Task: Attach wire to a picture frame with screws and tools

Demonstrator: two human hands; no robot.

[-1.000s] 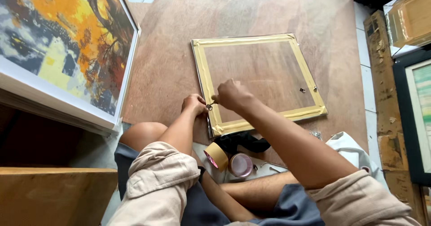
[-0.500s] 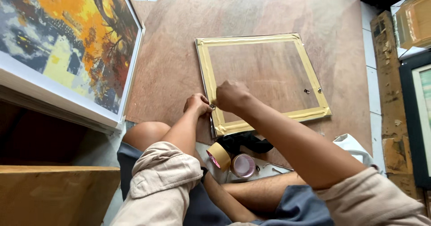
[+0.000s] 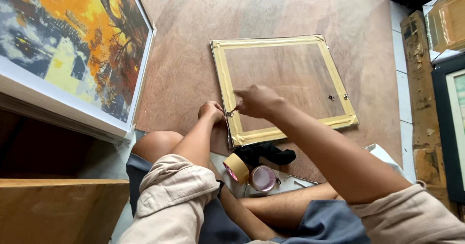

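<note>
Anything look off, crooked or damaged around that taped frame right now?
Mostly tidy. The tape on the frame back is wrinkled along the near edge and bunches at the right corner. Two small metal bits lie loose near its right edge. The left hand and right hand meet at the left edge.

Taped frame (image 3: pixel 283 86) lies flat on plywood sheet (image 3: pixel 193 55), ahead of the knees. Large painting (image 3: pixel 68 45) left of sheet. Two tape rolls (image 3: pixel 249 172) just nearer than the frame; second picture frame (image 3: pixel 448 123) far right.
</note>
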